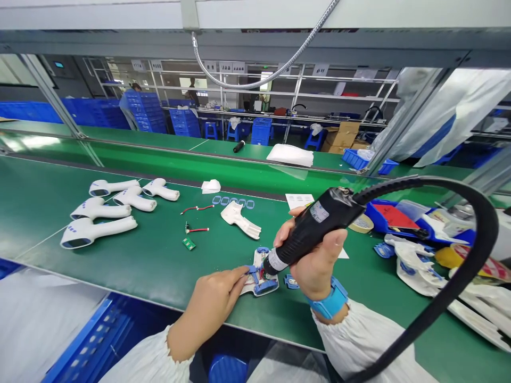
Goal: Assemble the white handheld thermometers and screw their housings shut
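My right hand [315, 260] is wrapped around a black electric screwdriver [309, 229], its tip pointing down into a white housing half [258, 259] fitted with blue parts and red wires. With fingers pressed together, my left hand [217, 290] holds the housing at a blue piece on its left side. The tip and the spot under it are partly hidden. A small blue part [291, 282] lies just right of the housing. Above it lies a second white shell half [240, 219]. A green circuit board [189, 243] and red wire leads [197, 230] are to the left.
Several white gun-shaped units [96, 229] stand at the left. Blue rings [233, 201] lie mid-table. At the right are a tape roll [361, 223], a blue bin [389, 215] and more white shells [415, 266]. The screwdriver's thick black cable [485, 234] loops across the right side.
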The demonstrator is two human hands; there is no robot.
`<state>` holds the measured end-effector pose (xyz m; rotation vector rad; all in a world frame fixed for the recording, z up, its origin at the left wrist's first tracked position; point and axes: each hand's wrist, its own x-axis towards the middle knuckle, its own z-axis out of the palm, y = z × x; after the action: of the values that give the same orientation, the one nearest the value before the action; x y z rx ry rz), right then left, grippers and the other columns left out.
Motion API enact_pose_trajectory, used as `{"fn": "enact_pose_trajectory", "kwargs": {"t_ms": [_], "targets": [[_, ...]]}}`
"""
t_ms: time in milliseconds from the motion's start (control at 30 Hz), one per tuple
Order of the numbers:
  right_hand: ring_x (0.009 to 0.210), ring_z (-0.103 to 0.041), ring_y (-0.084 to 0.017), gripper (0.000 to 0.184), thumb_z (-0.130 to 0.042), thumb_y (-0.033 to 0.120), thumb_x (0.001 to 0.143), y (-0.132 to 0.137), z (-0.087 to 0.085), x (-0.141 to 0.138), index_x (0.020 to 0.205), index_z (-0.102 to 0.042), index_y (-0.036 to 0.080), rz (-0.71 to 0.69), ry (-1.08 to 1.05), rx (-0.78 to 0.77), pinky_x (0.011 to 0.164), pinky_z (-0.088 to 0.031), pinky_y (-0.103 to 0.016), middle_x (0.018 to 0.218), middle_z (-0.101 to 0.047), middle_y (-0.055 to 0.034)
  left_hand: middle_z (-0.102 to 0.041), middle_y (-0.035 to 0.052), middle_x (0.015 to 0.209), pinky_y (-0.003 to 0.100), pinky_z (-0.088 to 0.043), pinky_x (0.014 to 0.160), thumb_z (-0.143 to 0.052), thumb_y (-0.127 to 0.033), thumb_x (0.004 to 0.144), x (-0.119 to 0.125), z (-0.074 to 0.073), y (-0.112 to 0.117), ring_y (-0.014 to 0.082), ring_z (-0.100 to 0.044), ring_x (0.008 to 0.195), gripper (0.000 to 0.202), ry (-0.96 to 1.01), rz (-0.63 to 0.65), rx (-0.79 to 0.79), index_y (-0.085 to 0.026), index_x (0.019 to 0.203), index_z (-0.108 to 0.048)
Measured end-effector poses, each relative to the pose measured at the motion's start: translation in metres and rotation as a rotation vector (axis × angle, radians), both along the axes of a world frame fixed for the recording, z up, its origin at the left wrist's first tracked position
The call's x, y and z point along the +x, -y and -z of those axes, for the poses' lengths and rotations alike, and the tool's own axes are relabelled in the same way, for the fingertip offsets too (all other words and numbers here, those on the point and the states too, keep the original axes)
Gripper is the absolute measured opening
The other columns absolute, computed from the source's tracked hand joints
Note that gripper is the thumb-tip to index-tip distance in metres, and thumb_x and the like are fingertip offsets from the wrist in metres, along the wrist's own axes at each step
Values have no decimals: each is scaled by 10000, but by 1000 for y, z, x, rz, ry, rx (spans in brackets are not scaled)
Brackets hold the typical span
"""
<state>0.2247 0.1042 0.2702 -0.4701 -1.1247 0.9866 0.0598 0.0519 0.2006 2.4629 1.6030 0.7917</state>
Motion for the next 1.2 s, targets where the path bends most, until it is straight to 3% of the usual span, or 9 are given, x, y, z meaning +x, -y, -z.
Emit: {"fn": "enact_pose_trajectory", "kwargs": {"t_ms": [400, 1200], "targets": [[466, -489, -143, 585, -344, 756, 781, -3, 3, -1, 911, -528, 217, -56, 36, 2, 439, -383, -265, 579, -545, 24, -698, 27, 1008, 294, -554, 718, -411, -262, 924, 2, -4, 2, 204, -681, 836, 274, -23, -30, -64, -218, 1094, -621], [468, -496, -148, 599, -318, 761, 784, -3, 4, 1, 908, -524, 212, -34, 57, 4, 441, -393, -277, 585, -539, 22, -700, 35, 1001, 275, -532, 748, -402, -293, 929, 1, -3, 2, 190, -677, 827, 285, -18, -43, -82, -227, 1097, -622]]}}
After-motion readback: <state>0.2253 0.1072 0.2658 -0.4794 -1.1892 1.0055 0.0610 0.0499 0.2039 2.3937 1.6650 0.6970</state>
